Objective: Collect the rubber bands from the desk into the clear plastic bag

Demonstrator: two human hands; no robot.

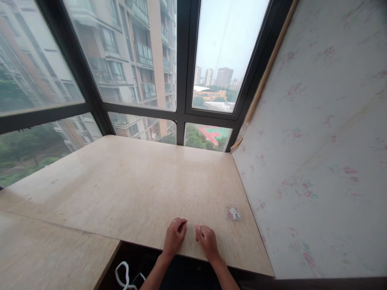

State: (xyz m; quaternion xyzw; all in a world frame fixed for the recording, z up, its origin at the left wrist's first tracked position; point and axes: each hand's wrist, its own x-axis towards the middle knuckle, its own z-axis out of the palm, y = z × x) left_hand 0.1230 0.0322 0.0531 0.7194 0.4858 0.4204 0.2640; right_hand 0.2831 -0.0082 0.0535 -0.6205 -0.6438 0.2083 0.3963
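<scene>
My left hand (175, 235) rests near the front edge of the marble-patterned ledge (145, 193), its fingers curled in and a ring on one finger. I see nothing between its thumb and fingers. A short gap separates it from my right hand (207, 240), which is closed in a loose fist on the same surface; no object shows in it. To the right and a little farther off lies a small clear plastic box (233, 212) with pink, white and dark bits inside, too small to make out. Neither hand touches the box.
Dark-framed windows (180, 72) rise behind the ledge. A flower-patterned papered wall (317, 161) bounds the right side, with a peeling strip (236, 145) at its lower corner. Below the front edge, a white cord or strap (122, 274) lies in a dark gap.
</scene>
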